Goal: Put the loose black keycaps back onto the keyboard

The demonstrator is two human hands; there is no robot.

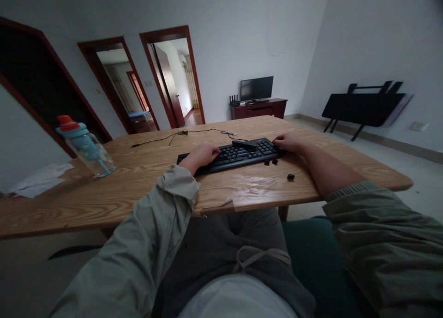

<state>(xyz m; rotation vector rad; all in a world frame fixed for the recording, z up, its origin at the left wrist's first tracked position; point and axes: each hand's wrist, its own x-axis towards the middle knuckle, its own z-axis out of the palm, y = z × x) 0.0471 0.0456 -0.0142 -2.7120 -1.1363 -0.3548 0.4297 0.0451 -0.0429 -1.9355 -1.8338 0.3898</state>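
A black keyboard (235, 157) lies on the wooden table. My left hand (204, 154) rests over its left part, fingers curled together at the keys; anything between the fingertips is too small to tell. At the keyboard's right end is my right hand (289, 143), its fingers pressed together near the edge, their contents unclear. A dark elongated object (244, 145) lies across the upper keys. In front of the keyboard are small black pieces (271, 162), which look like keycaps, and another black piece (291, 177) sits closer to the table's front edge.
On the left of the table (138, 189) stand a clear bottle (92, 151) with a red and blue lid and some white paper (39, 179). A thin black cable (171, 135) runs behind the keyboard. A dark folded table (363, 109) leans by the right wall.
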